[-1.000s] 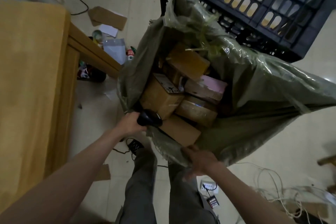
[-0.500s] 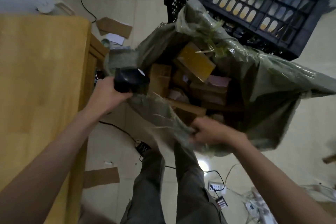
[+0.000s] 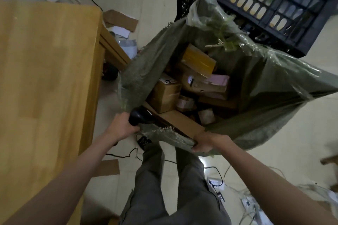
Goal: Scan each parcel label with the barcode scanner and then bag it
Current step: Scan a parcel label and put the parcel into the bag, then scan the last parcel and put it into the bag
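Observation:
A big green woven sack (image 3: 265,86) stands open on the floor in front of me, filled with several cardboard parcels (image 3: 165,95); a yellow-taped one (image 3: 199,59) lies on top and a pink-labelled one (image 3: 214,84) beside it. My left hand (image 3: 121,129) grips the black barcode scanner (image 3: 139,118) at the sack's near left rim. My right hand (image 3: 206,142) grips the sack's near rim, next to a flat brown box (image 3: 182,121) leaning inside.
A wooden table (image 3: 45,78) fills the left side. A black plastic crate (image 3: 265,5) stands behind the sack. Cardboard scraps (image 3: 120,21), cables (image 3: 126,155) and a power strip (image 3: 215,182) lie on the tiled floor around my legs.
My left hand with the scanner rose to the sack's left edge, then dropped back to the near rim. My right hand tugged the rim; the sack's mouth is wider.

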### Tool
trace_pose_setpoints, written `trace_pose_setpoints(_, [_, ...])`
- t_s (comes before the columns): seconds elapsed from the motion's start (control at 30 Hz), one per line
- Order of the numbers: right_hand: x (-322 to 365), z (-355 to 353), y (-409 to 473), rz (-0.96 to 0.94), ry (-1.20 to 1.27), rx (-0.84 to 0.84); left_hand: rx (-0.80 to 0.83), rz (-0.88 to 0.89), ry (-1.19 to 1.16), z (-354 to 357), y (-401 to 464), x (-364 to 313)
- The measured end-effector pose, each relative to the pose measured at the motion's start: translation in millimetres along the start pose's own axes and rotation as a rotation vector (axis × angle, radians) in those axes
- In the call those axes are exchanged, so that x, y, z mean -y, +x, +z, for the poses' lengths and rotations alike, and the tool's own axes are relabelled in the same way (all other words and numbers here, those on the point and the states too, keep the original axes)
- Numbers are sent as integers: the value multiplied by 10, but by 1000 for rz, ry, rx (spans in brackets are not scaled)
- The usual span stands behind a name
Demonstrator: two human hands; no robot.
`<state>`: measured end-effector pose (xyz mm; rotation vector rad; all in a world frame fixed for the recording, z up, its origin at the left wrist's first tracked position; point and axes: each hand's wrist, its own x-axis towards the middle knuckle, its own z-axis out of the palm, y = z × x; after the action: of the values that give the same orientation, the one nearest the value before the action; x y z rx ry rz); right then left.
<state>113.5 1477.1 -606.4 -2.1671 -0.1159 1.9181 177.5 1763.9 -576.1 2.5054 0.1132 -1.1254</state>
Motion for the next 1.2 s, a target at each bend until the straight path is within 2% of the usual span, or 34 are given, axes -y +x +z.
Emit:
trace_pose_setpoints(0.13, [28, -8, -156, 2, 1, -19, 28, 45, -26, -13, -117, -80])
trace_pose_setpoints(0.33, [469, -676, -711, -138, -29, -148, -88, 45, -148, -595, -489, -238])
trace_pose_setpoints(0.6, [1660, -1638, -1390, -353, -244, -421, -424, -65, -426, -1520, -1400, -29])
trace_pose_setpoints(0.83, [2834, -1819, -1742, -488, -480, -540, -661, -171, -658, -1831, -2213, 499])
trace_pose_setpoints(1.2, [4750, -1609, -2017, -571, -710, -563, -933, -292, -832, -2369, -3077, 1671])
